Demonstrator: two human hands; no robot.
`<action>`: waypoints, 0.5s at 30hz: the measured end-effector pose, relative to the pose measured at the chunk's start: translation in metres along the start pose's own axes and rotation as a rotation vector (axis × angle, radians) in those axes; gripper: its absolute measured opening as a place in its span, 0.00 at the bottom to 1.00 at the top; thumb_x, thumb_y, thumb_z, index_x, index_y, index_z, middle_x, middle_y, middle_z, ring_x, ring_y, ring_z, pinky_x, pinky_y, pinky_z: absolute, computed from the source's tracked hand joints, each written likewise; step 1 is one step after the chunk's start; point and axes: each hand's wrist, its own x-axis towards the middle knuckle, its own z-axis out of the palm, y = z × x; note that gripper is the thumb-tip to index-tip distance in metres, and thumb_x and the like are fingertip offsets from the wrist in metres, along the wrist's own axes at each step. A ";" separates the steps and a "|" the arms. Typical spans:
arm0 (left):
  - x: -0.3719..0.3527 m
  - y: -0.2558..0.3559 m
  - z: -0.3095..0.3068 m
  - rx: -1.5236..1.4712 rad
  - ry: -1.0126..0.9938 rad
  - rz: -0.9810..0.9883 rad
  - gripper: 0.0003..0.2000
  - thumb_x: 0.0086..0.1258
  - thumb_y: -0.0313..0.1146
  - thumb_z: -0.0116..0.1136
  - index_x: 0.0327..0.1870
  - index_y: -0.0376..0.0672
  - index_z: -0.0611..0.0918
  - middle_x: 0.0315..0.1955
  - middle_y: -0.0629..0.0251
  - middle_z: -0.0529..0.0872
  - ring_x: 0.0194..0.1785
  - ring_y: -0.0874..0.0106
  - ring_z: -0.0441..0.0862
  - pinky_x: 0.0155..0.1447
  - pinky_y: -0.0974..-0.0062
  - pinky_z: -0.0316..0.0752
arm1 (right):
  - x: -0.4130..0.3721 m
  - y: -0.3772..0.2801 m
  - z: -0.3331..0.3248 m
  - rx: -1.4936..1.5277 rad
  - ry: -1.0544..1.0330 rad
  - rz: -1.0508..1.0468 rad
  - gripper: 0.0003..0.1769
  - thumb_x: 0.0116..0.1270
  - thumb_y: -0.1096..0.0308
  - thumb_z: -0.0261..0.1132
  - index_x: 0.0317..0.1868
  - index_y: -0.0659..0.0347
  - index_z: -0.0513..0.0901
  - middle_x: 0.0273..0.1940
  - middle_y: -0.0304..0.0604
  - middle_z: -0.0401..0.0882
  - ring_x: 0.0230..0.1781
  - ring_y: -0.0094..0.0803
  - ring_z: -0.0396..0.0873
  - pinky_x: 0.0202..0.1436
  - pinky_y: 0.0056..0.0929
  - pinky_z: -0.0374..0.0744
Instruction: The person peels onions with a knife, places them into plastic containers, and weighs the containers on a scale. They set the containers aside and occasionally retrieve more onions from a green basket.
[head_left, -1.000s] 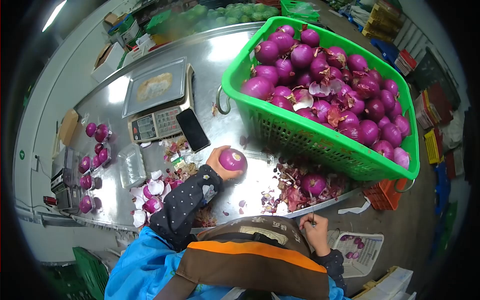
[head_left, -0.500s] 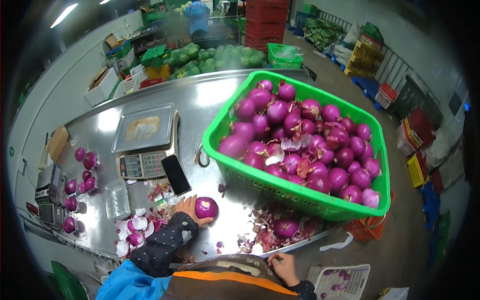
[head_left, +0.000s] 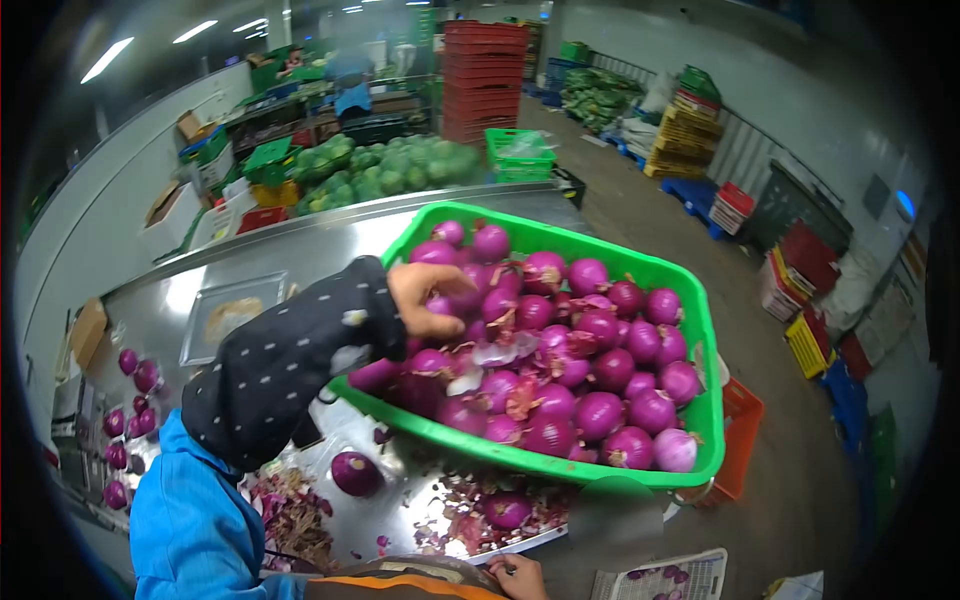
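Observation:
My left hand point(head_left: 430, 298) reaches over the left part of a green crate point(head_left: 560, 470) heaped with red onions. Its thumb and fingers are curved apart around a red onion point(head_left: 438, 304), and no firm grip shows. On the metal table point(head_left: 330, 445) below my forearm lies a smooth red onion point(head_left: 356, 474). Another red onion point(head_left: 507, 510) sits among loose skins point(head_left: 450, 515) by the near edge. My right hand point(head_left: 517, 577) is low in front of the apron, fingers curled; what they hold, if anything, is too small to make out.
My sleeve partly covers a scale point(head_left: 235, 310). Several wrapped red onions point(head_left: 146, 376) stand at the table's left. Below on the right are an orange crate point(head_left: 738, 430) and a white basket point(head_left: 700, 580). Green melon-like produce point(head_left: 400, 165) and stacked red crates point(head_left: 485, 80) are beyond.
My left hand has left the onion on the table and moved up into the green crate. My right hand stays low by the apron. The view has shifted.

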 end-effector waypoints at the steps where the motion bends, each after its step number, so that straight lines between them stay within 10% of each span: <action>1: 0.027 -0.006 0.007 0.105 0.022 -0.074 0.28 0.54 0.35 0.69 0.58 0.44 0.75 0.52 0.54 0.81 0.57 0.65 0.78 0.60 0.69 0.73 | 0.002 0.001 -0.004 -0.084 0.046 -0.033 0.08 0.61 0.74 0.60 0.39 0.66 0.83 0.33 0.49 0.84 0.32 0.34 0.81 0.38 0.30 0.79; 4: 0.085 0.001 0.026 0.312 -0.061 -0.120 0.31 0.51 0.41 0.70 0.59 0.45 0.74 0.52 0.50 0.79 0.57 0.55 0.77 0.62 0.65 0.71 | 0.011 0.001 -0.014 -0.251 0.158 -0.078 0.09 0.59 0.70 0.63 0.39 0.64 0.83 0.38 0.57 0.81 0.40 0.54 0.79 0.43 0.41 0.78; 15: 0.235 0.020 0.111 0.762 -0.056 0.172 0.34 0.44 0.35 0.68 0.58 0.50 0.71 0.51 0.61 0.76 0.59 0.59 0.73 0.58 0.59 0.70 | 0.029 0.029 -0.013 -0.165 0.231 -0.146 0.09 0.55 0.72 0.61 0.36 0.62 0.83 0.28 0.58 0.78 0.29 0.54 0.78 0.33 0.45 0.76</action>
